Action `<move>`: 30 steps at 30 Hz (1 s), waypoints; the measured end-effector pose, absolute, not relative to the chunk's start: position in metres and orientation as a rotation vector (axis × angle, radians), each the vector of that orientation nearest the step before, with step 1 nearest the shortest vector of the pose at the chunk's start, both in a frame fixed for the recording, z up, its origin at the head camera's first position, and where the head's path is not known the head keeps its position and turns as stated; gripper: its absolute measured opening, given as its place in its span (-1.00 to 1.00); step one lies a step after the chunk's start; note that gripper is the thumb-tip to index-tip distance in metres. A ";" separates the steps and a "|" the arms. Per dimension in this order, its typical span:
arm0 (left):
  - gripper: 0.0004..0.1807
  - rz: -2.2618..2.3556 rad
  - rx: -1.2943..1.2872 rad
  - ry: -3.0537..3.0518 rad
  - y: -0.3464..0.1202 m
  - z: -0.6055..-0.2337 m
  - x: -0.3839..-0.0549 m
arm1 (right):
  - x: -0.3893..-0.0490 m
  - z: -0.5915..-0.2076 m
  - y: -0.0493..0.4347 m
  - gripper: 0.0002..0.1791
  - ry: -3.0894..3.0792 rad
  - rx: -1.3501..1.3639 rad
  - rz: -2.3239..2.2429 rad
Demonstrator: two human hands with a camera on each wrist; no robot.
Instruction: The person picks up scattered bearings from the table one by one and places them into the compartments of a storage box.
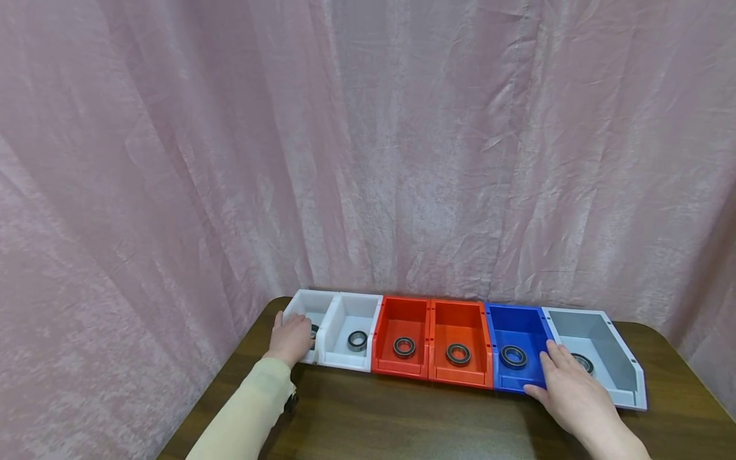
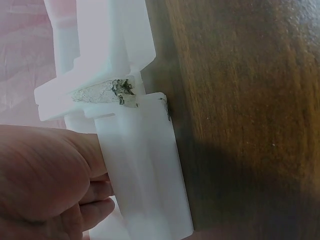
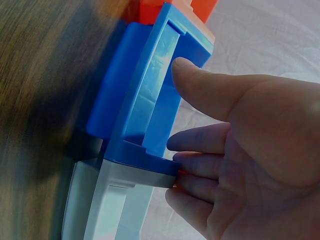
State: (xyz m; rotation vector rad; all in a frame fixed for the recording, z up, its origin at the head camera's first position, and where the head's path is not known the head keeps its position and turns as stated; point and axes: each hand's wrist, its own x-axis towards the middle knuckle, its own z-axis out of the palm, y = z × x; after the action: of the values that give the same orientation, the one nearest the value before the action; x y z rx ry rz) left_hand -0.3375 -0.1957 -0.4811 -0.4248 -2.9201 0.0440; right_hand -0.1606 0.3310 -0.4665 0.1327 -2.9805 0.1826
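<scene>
A row of plastic bins holds one ring-shaped ball bearing in each. My left hand (image 1: 291, 338) reaches over the front of the leftmost white bin (image 1: 315, 299), beside a partly covered bearing (image 1: 314, 330). In the left wrist view its fingers (image 2: 97, 212) bend down behind the bin's front wall; their tips and any grip on the bearing are hidden. My right hand (image 1: 575, 390) hovers at the front of the blue bin (image 1: 517, 319) and the grey bin (image 1: 592, 326), fingers extended and holding nothing. It partly covers the grey bin's bearing (image 1: 584, 363); the blue bin's bearing (image 1: 513, 357) shows fully.
Between the hands stand a second white bin (image 1: 358, 310) and two red-orange bins, the left one (image 1: 405, 313) and the right one (image 1: 459, 316), set side by side. Brown wooden table (image 1: 414, 415) lies in front. A pink curtain (image 1: 402, 160) hangs directly behind.
</scene>
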 end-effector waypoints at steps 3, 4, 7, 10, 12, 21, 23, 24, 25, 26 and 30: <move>-0.85 0.023 -0.391 -2.959 -0.191 -0.474 -0.334 | -0.161 -0.466 0.331 -0.15 -2.968 0.138 0.182; -0.87 0.025 -0.388 -2.964 -0.190 -0.472 -0.333 | -0.160 -0.466 0.330 -0.16 -2.965 0.141 0.180; -0.90 0.037 -0.385 -2.978 -0.188 -0.467 -0.332 | -0.160 -0.465 0.329 -0.17 -2.952 0.143 0.172; -0.92 0.052 -0.391 -2.974 -0.186 -0.464 -0.330 | -0.159 -0.465 0.329 -0.17 -2.937 0.147 0.166; -0.93 0.052 -0.392 -2.977 -0.185 -0.463 -0.329 | -0.159 -0.464 0.329 -0.18 -2.929 0.153 0.164; -0.95 0.048 -0.412 -3.044 -0.187 -0.469 -0.338 | -0.161 -0.464 0.329 -0.13 -2.983 0.120 0.175; -0.94 0.048 -0.416 -3.061 -0.190 -0.475 -0.343 | -0.161 -0.464 0.329 -0.12 -2.999 0.115 0.174; -0.94 0.045 -0.420 -3.064 -0.191 -0.477 -0.346 | -0.161 -0.464 0.329 -0.12 -3.002 0.114 0.173; -0.94 0.038 -0.422 -3.066 -0.192 -0.480 -0.348 | -0.161 -0.465 0.329 -0.12 -3.002 0.114 0.172; -0.95 0.035 -0.426 -3.066 -0.194 -0.483 -0.351 | -0.161 -0.465 0.329 -0.12 -3.002 0.113 0.173; -0.95 0.040 -0.431 -3.056 -0.196 -0.489 -0.356 | -0.161 -0.465 0.329 -0.13 -2.987 0.118 0.173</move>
State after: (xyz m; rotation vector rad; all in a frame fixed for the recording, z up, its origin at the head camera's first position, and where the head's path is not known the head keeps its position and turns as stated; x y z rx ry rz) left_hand -0.3560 -0.1957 -0.4892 -0.4307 -3.0556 0.0400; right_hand -0.1606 0.3291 -0.4654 0.1175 -2.9868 0.1727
